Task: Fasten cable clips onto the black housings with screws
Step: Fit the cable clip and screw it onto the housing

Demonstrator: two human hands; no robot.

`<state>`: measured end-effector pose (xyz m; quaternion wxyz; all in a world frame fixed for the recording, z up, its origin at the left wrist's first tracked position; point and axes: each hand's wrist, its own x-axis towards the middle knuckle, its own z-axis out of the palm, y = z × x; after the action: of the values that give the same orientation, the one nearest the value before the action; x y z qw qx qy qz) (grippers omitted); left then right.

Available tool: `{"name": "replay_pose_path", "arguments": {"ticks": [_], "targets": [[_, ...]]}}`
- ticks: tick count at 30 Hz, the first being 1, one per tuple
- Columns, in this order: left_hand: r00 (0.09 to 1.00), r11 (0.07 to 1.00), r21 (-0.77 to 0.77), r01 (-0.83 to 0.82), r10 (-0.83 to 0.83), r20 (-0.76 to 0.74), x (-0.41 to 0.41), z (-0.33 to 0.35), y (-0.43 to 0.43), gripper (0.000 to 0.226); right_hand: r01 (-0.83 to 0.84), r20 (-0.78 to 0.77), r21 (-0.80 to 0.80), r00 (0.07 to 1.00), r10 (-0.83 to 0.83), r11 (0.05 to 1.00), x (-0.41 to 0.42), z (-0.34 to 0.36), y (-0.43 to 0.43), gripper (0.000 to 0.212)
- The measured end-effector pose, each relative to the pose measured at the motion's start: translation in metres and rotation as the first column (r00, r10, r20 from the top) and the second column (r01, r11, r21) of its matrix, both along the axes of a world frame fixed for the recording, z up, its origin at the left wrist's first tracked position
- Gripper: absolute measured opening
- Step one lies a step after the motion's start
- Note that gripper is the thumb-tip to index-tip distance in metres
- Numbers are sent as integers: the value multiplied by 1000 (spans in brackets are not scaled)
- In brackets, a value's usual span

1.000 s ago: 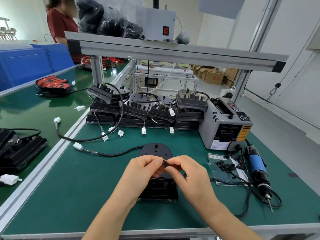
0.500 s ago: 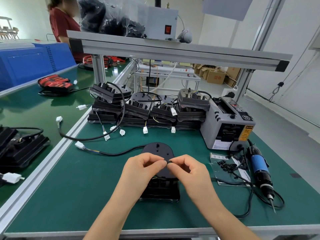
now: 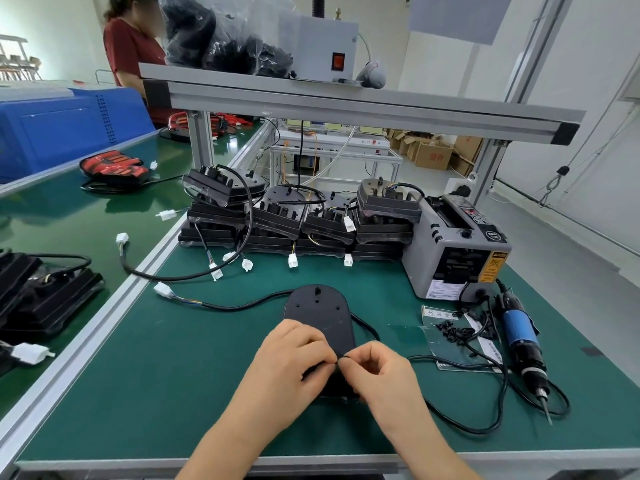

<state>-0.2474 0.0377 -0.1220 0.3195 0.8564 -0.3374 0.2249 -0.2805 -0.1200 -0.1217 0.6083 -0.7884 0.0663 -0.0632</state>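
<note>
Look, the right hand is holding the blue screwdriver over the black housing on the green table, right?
No. The head view shows the blue screwdriver lying on the green table, untouched. The right hand, with the left hand, pinches a small black piece over the black housing.

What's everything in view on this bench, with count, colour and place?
black housing: one, black, flat on the green mat, under the hands
small black part: one, black, pinched between both hands; possibly a clip
stacked housings: several, black, back of the mat
tape dispenser: one, grey, right of the stack
electric screwdriver: one, blue and black, lying far right
loose small parts: a scatter, black, beside the screwdriver
second person: one, red top, back left
left hand: one, pinches the small part
right hand: one, pinches the small part
</note>
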Motion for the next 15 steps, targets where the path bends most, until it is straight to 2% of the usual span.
{"name": "replay_pose_path", "arguments": {"ticks": [5, 7, 10, 15], "targets": [[986, 990, -120, -73, 53, -158, -3, -8, 0, 10, 38, 20, -163, 999, -35, 986, 3, -2, -1, 14], [979, 985, -113, -127, 105, -177, -3, -11, -1, 14, 50, 30, -216, 999, -45, 975, 3, -3, -1, 14], [962, 970, -118, -214, 188, -199, -6, -15, -5, 13, 62, 34, -256, 998, -55, 965, 2, -7, 0, 15], [951, 966, -124, -226, 191, -243, -6, -13, -10, 10, 111, 48, -274, 994, -101, 955, 1, -9, 2, 14]]}}
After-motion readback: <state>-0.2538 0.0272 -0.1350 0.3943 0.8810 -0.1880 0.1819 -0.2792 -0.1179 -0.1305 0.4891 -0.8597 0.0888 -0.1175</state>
